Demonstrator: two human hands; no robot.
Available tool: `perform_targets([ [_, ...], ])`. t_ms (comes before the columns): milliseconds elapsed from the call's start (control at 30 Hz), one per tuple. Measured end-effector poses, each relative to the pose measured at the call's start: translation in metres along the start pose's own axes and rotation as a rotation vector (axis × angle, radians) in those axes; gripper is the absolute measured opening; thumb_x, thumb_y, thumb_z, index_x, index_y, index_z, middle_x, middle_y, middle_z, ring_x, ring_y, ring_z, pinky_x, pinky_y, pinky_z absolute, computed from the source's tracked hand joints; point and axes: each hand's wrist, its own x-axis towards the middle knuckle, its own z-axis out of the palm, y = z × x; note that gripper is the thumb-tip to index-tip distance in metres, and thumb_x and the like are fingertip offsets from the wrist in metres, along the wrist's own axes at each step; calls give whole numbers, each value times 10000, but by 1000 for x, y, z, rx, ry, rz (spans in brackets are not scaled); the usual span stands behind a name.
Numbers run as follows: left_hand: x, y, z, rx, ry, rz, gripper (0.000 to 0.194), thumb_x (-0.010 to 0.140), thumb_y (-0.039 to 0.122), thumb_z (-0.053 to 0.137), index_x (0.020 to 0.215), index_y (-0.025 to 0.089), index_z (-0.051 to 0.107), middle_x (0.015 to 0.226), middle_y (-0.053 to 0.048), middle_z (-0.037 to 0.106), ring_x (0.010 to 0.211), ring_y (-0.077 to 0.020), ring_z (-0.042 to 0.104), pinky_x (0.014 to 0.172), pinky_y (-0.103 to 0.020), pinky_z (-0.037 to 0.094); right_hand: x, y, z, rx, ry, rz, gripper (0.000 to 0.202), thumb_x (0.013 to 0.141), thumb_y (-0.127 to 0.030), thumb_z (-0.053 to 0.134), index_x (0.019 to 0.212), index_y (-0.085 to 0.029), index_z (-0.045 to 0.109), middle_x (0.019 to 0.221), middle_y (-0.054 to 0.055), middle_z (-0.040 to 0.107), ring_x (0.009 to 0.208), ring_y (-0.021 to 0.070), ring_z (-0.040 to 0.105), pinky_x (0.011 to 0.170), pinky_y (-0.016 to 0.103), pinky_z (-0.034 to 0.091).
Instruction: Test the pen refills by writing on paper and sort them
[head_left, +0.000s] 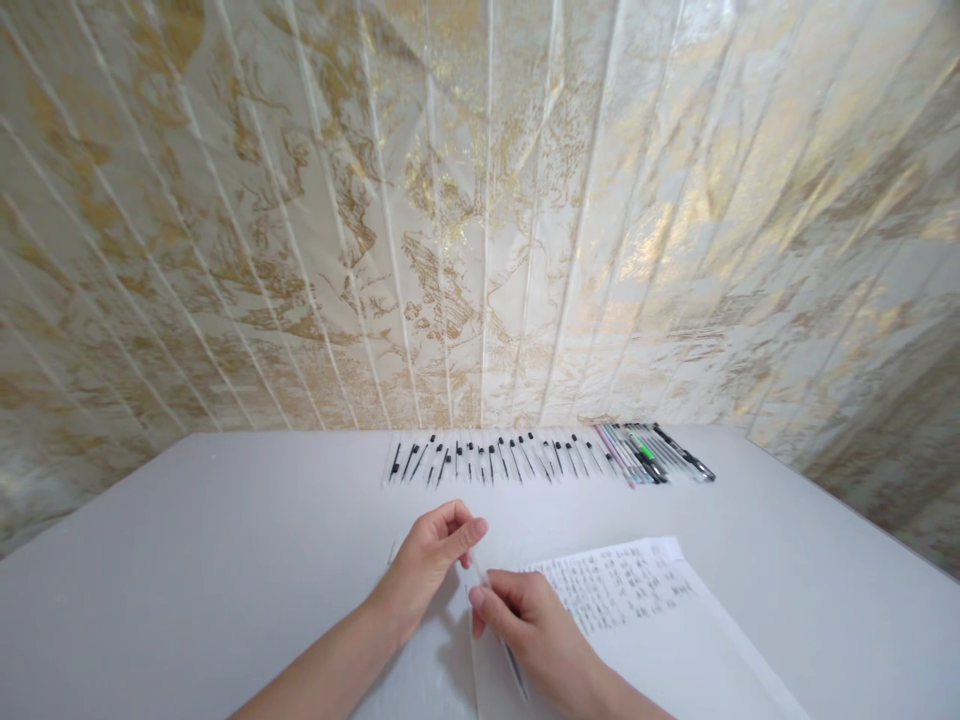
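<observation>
Nearest, a slim pen (517, 672) slants across the open pages, its dark-tipped end pointing near and slightly right, below the right hand. The right hand (529, 612) pinches the pen between thumb and curled fingers around the middle of its length, so the near end sticks out past the palm and a pale, clear stretch runs far and left from the grip. That far end reaches the fingertips of the left hand (439, 545), whose thumb and fingers are drawn close together; whether they pinch the pen or only touch it, I cannot tell. Under and to the right of the hands lies white paper (645, 655), with handwriting on its far part. Farther off on the white table (187, 560), a row of clear pens (502, 460) with black caps stretches left to right, with a tighter group of darker and coloured pens (664, 458) at its right end. Farthest, a gold-patterned pale cloth (450, 200) rises behind.
</observation>
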Motion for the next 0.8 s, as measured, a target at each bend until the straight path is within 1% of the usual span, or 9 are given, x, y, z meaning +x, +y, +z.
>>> perform_targets([
  [100,-8,-8,5,-129,38,-42,374,754,512,642,636,186,499,552,58,429,552,-105,366,557,-212,326,1,3,3,-4,39,-28,337,858,-423,505,637,-168,514,548,-63,327,536,97,319,515,228,240],
  [167,-13,-14,6,-158,58,-51,386,759,525,635,642,178,513,559,53,437,564,-103,377,569,-210,341,1,3,3,3,42,-45,312,847,-425,527,661,-183,465,555,-73,296,535,94,287,505,225,227],
  [267,-19,-20,5,-158,97,-40,382,756,524,643,661,167,548,570,47,445,577,-100,399,581,-206,358,0,1,5,2,7,-65,306,869,-426,501,683,-197,419,563,-77,286,533,94,275,505,224,226],
  [367,-21,-22,4,-188,133,-27,371,751,524,651,694,163,587,582,44,446,576,-99,410,566,-203,375,-2,-1,5,-9,-5,-75,327,898,-443,452,686,-203,386,593,-67,314,556,99,304,521,224,247],
  [567,-22,-23,4,-211,113,-35,387,728,544,664,740,159,621,558,52,427,518,-96,423,490,-208,370,-3,0,6,-47,-24,-105,331,936,-440,371,707,-202,394,623,-53,362,585,108,349,555,225,283],
  [667,-23,-26,5,-212,122,-19,367,734,519,671,687,167,576,554,54,433,508,-86,403,478,-194,348,-3,1,6,-80,-17,-110,312,924,-408,407,690,-201,392,615,-56,365,581,106,348,549,223,272],
  [800,-25,-27,5,-216,112,-1,375,736,507,677,648,169,540,543,49,459,533,-84,396,527,-186,354,-3,-1,8,-88,9,-91,302,895,-390,457,670,-202,383,594,-62,345,566,103,330,532,222,253],
])
